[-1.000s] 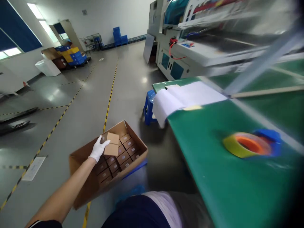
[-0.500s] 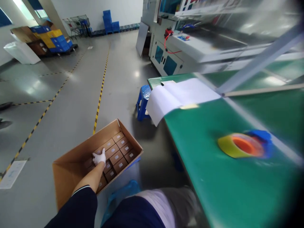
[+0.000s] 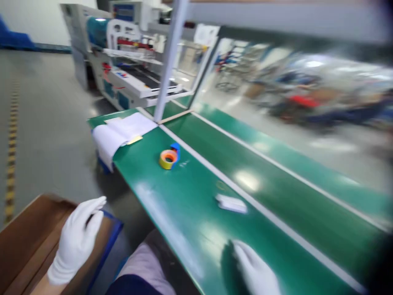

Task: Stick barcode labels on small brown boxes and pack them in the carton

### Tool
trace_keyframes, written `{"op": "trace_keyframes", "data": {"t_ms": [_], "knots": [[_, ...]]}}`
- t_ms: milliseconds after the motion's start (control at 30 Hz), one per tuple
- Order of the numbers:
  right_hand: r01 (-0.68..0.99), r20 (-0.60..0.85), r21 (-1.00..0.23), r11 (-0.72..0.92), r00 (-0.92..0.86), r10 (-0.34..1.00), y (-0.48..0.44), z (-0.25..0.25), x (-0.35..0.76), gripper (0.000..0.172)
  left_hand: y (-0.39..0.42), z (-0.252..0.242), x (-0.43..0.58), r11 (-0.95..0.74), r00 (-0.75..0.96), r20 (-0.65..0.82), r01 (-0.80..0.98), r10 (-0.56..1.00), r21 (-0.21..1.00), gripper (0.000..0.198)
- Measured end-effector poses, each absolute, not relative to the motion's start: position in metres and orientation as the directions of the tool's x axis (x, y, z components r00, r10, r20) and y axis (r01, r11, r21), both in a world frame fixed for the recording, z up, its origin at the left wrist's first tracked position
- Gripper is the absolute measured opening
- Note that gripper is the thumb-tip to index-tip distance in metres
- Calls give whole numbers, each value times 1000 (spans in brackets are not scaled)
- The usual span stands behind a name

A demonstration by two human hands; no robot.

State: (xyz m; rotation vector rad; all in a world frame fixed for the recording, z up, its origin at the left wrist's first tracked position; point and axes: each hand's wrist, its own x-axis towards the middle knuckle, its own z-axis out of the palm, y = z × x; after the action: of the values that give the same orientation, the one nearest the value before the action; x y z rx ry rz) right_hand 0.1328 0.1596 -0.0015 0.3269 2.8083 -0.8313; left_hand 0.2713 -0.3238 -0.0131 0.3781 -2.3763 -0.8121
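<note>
My left hand [image 3: 76, 237], in a white glove, is raised over the right side of a large cardboard box [image 3: 33, 229] at lower left. Its fingers are stretched out, with the thumb apart and nothing between them. My right hand [image 3: 258, 270], also white-gloved, hovers at or just above the green workbench [image 3: 190, 221] near the bottom edge; its fingers are blurred and partly cut off. Beyond it on the bench lies a small white object [image 3: 231, 203], too smeared to name. Farther off sits a roll of yellow tape [image 3: 166, 160] beside a blue piece.
White paper sheets [image 3: 123, 131] drape over the bench's far left corner. A grey upright post [image 3: 168, 65] rises from the bench under an overhead shelf [image 3: 276, 20]. A large white machine [image 3: 135, 82] stands behind. Yellow-black floor tape [image 3: 11, 164] runs along the left.
My view has swung right towards the bench. My left hand has come up from the small brown cartons inside the box. My right hand has come into view over the bench.
</note>
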Motion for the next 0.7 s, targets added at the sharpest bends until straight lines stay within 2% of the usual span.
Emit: {"op": "trace_keyframes", "data": {"t_ms": [100,167,233,300,433,533,700], "knots": [[281,-311,-691,666,-947,77,173,-9,125,47,-236,19,171,743,-875,483,304,-30,596,34],[298,-314,-745,597,-946,80,178,-15,116,41,-171,25,109,673,-889,428,418,164,611,36],[318,-306,-778,542,-945,115,183,-20,108,36,-109,22,55,635,-890,338,454,305,625,36],[318,-281,-813,488,-948,149,189,-26,104,33,-56,15,13,637,-885,295,465,361,614,34],[206,-113,-884,421,-965,234,204,-35,108,35,6,-4,-26,719,-922,243,387,301,577,39],[91,32,-910,405,-957,287,216,-40,110,35,19,-19,-22,739,-923,237,385,304,553,49],[-57,203,-908,415,-926,318,231,-44,105,40,17,-35,-6,654,-848,214,513,484,556,56]]}}
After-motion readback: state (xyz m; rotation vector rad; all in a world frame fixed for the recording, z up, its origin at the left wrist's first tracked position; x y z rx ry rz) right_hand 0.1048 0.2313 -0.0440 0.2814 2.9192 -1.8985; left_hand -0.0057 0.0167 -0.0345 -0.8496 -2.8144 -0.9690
